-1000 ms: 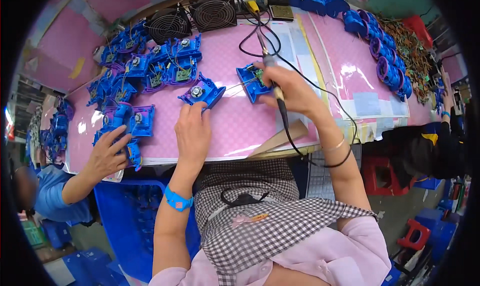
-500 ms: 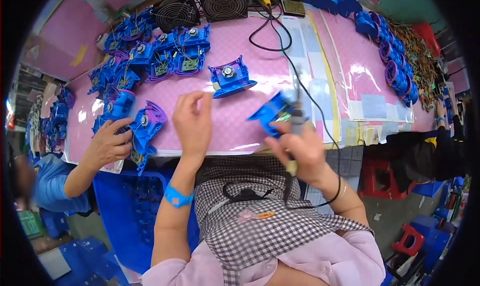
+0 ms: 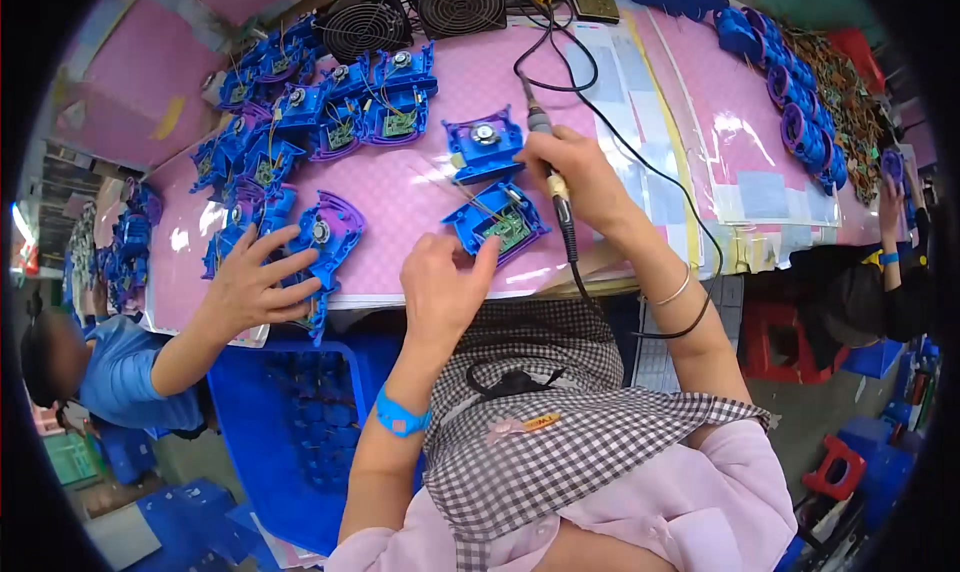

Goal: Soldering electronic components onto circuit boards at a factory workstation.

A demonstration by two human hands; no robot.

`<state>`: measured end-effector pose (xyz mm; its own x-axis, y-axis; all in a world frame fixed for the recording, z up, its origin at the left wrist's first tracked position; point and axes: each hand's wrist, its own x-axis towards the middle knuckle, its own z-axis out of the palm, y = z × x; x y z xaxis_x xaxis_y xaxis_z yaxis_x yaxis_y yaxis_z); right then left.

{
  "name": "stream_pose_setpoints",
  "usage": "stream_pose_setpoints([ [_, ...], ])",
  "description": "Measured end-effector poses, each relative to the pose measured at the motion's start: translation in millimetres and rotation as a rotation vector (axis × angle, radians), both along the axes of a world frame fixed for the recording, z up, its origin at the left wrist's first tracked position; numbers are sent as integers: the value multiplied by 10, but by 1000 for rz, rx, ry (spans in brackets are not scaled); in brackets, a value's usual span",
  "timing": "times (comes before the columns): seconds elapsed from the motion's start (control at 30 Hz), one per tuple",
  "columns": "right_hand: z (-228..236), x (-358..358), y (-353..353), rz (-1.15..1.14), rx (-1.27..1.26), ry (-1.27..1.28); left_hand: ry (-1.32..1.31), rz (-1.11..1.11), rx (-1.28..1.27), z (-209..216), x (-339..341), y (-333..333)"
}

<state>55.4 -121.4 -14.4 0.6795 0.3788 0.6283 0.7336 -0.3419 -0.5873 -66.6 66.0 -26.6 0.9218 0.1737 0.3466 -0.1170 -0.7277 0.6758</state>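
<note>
My right hand (image 3: 580,177) is closed round a soldering iron (image 3: 541,122), its tip directed away from me. In front of me on the table lies a blue plastic housing (image 3: 465,222) with a green circuit board (image 3: 508,232) and thin wires. My left hand (image 3: 445,287) has its thumb and fingers at the near left corner of this housing, gripping it there. Just beyond is a second blue housing (image 3: 487,157) with a round silver speaker; wires run near both pieces. The iron's black cable (image 3: 690,234) loops past my right forearm.
Many blue and purple housings (image 3: 300,107) fill the table's left side. Two black fans (image 3: 460,7) stand at the back. Another person's hand (image 3: 262,282) rests on a housing at left. A blue bin (image 3: 265,462) sits below; blue-purple pieces (image 3: 800,112) line the right.
The blue housing with the circuit board has left my right hand and lies beside the speaker housing. My left hand has come down to it. The soldering iron has moved left and away.
</note>
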Motion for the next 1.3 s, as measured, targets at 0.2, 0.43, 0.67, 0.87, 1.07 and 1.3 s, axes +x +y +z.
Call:
stream_pose_setpoints([
  [0.2,-48,-63,-230,-134,-112,80,171,5,57,62,155,93],
  [0.43,74,-454,-231,17,-79,109,141,-224,-153,77,250,254],
  [0.67,58,-699,-534,-187,492,409,485,-394,-1546,680,530,612],
  [0.87,37,-814,-439,-243,579,750,50,-330,-60,437,652,101],
  [1.07,25,-835,-282,-232,408,616,79,-221,-37,434,712,-53],
  [1.3,-54,-795,-233,-240,545,695,3,-292,69,332,807,-81],
])
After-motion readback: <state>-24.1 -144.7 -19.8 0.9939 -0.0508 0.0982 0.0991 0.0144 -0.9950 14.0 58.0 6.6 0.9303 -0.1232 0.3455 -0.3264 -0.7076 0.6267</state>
